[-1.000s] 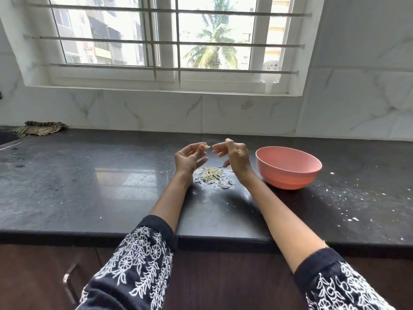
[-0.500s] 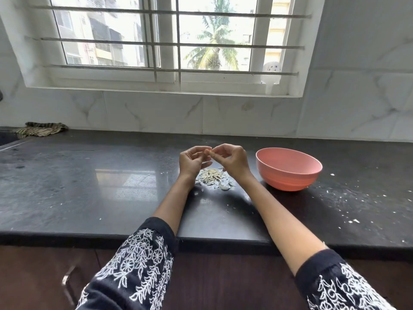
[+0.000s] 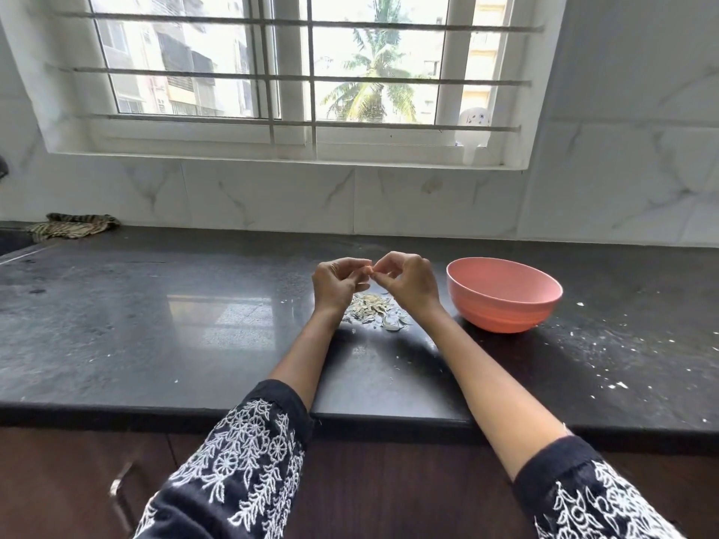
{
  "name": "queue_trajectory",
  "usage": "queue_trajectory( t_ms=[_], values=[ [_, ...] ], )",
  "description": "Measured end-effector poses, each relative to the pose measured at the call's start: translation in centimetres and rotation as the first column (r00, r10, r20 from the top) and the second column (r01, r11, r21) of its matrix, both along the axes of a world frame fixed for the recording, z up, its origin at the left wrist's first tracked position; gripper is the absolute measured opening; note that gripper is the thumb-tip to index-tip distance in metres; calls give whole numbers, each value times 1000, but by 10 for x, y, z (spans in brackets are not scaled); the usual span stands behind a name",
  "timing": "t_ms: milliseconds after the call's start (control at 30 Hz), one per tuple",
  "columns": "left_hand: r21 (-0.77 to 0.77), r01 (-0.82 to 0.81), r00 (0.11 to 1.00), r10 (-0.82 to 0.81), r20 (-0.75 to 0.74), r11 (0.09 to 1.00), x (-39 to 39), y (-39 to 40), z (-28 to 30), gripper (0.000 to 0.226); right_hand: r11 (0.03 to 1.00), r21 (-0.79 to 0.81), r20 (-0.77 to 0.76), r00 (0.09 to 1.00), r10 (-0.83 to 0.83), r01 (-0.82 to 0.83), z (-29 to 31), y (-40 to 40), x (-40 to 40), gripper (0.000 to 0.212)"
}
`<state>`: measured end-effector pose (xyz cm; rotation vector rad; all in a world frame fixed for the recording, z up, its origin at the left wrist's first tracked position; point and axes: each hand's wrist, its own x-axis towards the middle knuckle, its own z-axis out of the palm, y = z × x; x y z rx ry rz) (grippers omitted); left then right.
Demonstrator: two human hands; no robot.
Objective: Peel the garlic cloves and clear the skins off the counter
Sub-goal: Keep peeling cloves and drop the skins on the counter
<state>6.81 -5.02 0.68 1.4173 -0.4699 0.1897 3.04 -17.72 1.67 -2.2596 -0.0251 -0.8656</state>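
Peeling is the step in hand: a garlic clove is pinched between the fingertips of the left hand and the right hand, both curled round it and held just above the counter. Little of the clove is shown, so how much skin is left on it cannot be told. A heap of skins lies on the counter directly below the hands, with loose flakes scattered to the right. A pink bowl stands just beside the right hand; its contents are hidden by the rim. By judgement, a fine nail pull is called for next, then the clove is to be dropped, likely into the bowl, and the skins swept together afterwards. The counter is dark polished stone, backed by pale marbled tiles and a barred window. A striped cloth is bunched at the far left.
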Motion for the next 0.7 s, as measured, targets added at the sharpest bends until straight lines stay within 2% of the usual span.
queue_trajectory(
  t_ms=[233,533,700],
  values=[
    [-26,54,998,-55,-25,998,-1,0,0,20,1000,24,-47,999,12,-10,0,1,0,10],
    [-140,26,995,-39,-91,990,0,3,1,14,991,129,-1,999,42,-42,1,0,1,6],
    [-139,16,996,-29,-88,990,-1,2,1,18,977,202,44,997,57,-65,5,5,-4,25]
  ],
)
